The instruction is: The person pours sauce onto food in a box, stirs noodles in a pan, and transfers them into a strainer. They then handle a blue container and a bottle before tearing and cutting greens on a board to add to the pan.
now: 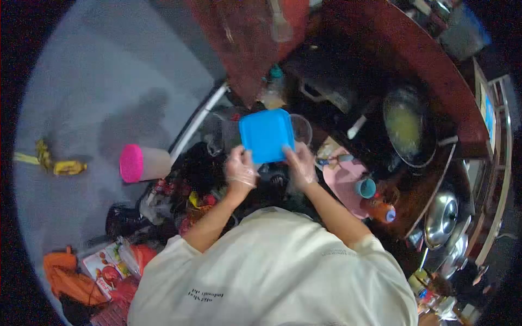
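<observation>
A blue square plastic lid (266,136) is held up in front of me, level with its top face showing. Whether a box sits under it is hidden. My left hand (242,167) grips its lower left edge, fingers closed round the rim. On the lower right corner, my right hand (302,164) is closed in the same way, slightly blurred. Thin clear plastic gloves seem to cover both hands. Behind the lid, a clear round tub (302,128) shows in part, and a bottle with a teal cap (276,73) stands farther back.
A frying pan (405,127) with yellowish contents is at the right. Nearer are a pink board (345,185), a teal cup (365,188) and an orange bottle (382,212). A pink-lidded container (144,164) is at the left. A metal pot lid (440,217) lies far right.
</observation>
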### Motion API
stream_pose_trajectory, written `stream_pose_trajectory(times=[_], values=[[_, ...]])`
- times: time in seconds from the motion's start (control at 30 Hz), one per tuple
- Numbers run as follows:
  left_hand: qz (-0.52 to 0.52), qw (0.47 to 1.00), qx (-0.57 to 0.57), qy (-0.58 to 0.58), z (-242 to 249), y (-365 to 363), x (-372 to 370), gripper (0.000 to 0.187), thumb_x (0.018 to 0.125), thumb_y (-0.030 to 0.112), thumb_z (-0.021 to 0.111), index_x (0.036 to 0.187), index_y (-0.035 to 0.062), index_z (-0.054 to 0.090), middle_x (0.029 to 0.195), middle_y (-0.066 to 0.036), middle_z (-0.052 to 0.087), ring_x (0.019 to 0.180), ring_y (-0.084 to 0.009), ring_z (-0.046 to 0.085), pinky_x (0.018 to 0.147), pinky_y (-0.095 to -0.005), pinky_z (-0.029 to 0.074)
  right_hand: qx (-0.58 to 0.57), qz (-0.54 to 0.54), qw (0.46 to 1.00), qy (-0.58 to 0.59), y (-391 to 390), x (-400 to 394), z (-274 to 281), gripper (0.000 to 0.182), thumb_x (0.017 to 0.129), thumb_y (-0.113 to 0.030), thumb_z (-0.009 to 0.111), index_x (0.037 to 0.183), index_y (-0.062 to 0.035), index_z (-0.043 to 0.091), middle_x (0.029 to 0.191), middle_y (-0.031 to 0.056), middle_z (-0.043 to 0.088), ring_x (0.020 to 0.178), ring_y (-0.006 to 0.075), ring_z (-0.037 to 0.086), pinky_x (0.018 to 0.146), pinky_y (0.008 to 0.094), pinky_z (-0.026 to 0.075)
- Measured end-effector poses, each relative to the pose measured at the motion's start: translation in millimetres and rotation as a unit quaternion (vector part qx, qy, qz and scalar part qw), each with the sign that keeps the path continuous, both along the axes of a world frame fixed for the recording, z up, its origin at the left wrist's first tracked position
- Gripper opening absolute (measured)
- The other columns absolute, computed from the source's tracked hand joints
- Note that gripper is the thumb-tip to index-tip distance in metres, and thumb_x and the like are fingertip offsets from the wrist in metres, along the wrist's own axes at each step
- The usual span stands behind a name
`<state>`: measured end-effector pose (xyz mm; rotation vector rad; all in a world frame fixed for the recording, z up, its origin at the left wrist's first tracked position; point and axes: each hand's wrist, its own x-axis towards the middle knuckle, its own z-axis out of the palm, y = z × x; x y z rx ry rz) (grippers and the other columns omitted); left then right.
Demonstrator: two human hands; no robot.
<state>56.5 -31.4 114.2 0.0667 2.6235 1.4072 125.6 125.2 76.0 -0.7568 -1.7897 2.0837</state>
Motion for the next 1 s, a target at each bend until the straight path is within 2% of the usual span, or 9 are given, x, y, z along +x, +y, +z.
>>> stream_pose_trajectory(times=[0.1, 0.23, 0.37, 0.4, 0.5, 0.6, 0.73, 0.83, 1.0], values=[[0.086, 0.992, 0.086, 0.042, 3.5, -45.2, -58.5, 0.028, 0.094, 0.013, 0.057, 0.116, -0.0047, 0.055, 0.073, -0.012, 0.062, 0.053, -0.0172, 0.061, 0.047, -0.0325, 0.055, -0.167, 0.063, 0.983, -0.043, -46.3, -113.0, -25.8, 0.051, 0.079, -0.048, 0.075, 0.096, -0.0023, 0.058, 0.097, 0.0072, 0.059, 0.096, 0.0182, 0.054, 0.083, 0.0364, 0.046], [0.123, 0.984, 0.110, 0.067, 25.4, -73.1, -136.7, 0.030, 0.092, 0.010, 0.057, 0.116, -0.0073, 0.053, 0.077, -0.012, 0.064, 0.055, -0.0180, 0.062, 0.049, -0.0318, 0.057, -0.062, 0.064, 0.987, -0.134, -86.1, -214.7, 5.9, 0.059, 0.075, -0.054, 0.076, 0.096, -0.0020, 0.058, 0.102, 0.0114, 0.059, 0.093, 0.0220, 0.058, 0.073, 0.0391, 0.050], [0.116, 0.960, 0.052, 0.249, -51.8, -103.7, -200.2, 0.033, 0.091, 0.014, 0.059, 0.116, -0.0082, 0.053, 0.080, -0.014, 0.064, 0.061, -0.0172, 0.063, 0.050, -0.0324, 0.055, -0.080, 0.049, 0.992, -0.089, -97.9, -280.3, -39.7, 0.071, 0.072, -0.059, 0.077, 0.104, 0.0027, 0.059, 0.098, 0.0169, 0.059, 0.075, 0.0246, 0.061, 0.054, 0.0393, 0.049], [0.140, 0.976, 0.083, 0.144, -9.8, -89.7, -191.6, 0.034, 0.091, 0.015, 0.060, 0.115, -0.0078, 0.053, 0.080, -0.014, 0.064, 0.061, -0.0169, 0.063, 0.051, -0.0326, 0.054, -0.073, 0.045, 0.993, -0.076, -95.5, -289.7, -50.5, 0.076, 0.072, -0.060, 0.077, 0.108, 0.0038, 0.058, 0.096, 0.0170, 0.059, 0.076, 0.0251, 0.061, 0.054, 0.0405, 0.050], [0.164, 0.967, 0.192, 0.022, -7.4, -84.3, -193.8, 0.036, 0.091, 0.017, 0.063, 0.116, -0.0067, 0.052, 0.076, -0.013, 0.063, 0.059, -0.0158, 0.062, 0.052, -0.0325, 0.053, -0.078, 0.062, 0.991, -0.084, -90.5, -287.6, -26.4, 0.081, 0.073, -0.064, 0.074, 0.114, 0.0032, 0.055, 0.093, 0.0158, 0.060, 0.076, 0.0265, 0.061, 0.055, 0.0438, 0.051], [0.154, 0.949, 0.263, 0.079, -12.1, -82.3, -185.3, 0.041, 0.092, 0.019, 0.063, 0.120, -0.0061, 0.048, 0.074, -0.012, 0.062, 0.059, -0.0154, 0.062, 0.052, -0.0315, 0.053, -0.084, 0.033, 0.993, -0.077, -92.4, -288.3, -30.5, 0.083, 0.072, -0.071, 0.068, 0.106, 0.0041, 0.065, 0.099, 0.0180, 0.067, 0.090, 0.0276, 0.061, 0.086, 0.0431, 0.046], [0.142, 0.944, 0.294, 0.034, -12.2, -91.9, -176.4, 0.053, 0.092, 0.026, 0.066, 0.126, -0.0057, 0.042, 0.086, -0.016, 0.064, 0.069, -0.0181, 0.065, 0.062, -0.0308, 0.055, 0.024, 0.001, 0.993, -0.111, -90.9, -262.0, 7.2, 0.066, 0.076, -0.064, 0.070, 0.092, 0.0002, 0.066, 0.089, 0.0170, 0.067, 0.083, 0.0258, 0.062, 0.083, 0.0420, 0.047], [0.137, 0.946, 0.292, 0.014, -11.1, -96.7, -177.6, 0.057, 0.091, 0.028, 0.067, 0.127, -0.0067, 0.040, 0.089, -0.017, 0.064, 0.072, -0.0199, 0.066, 0.067, -0.0323, 0.057, -0.033, 0.034, 0.991, -0.125, -84.0, -246.6, 3.1, 0.085, 0.079, -0.072, 0.059, 0.120, 0.0026, 0.056, 0.106, 0.0162, 0.063, 0.094, 0.0253, 0.062, 0.076, 0.0386, 0.053], [0.142, 0.939, 0.313, -0.029, -10.3, -97.9, -186.8, 0.064, 0.090, 0.025, 0.068, 0.134, -0.0086, 0.035, 0.089, -0.016, 0.063, 0.073, -0.0224, 0.066, 0.066, -0.0346, 0.058, 0.014, 0.118, 0.989, -0.094, -81.8, -212.9, 9.5, 0.073, 0.081, -0.069, 0.060, 0.104, 0.0007, 0.063, 0.099, 0.0161, 0.065, 0.087, 0.0205, 0.061, 0.075, 0.0376, 0.049]])
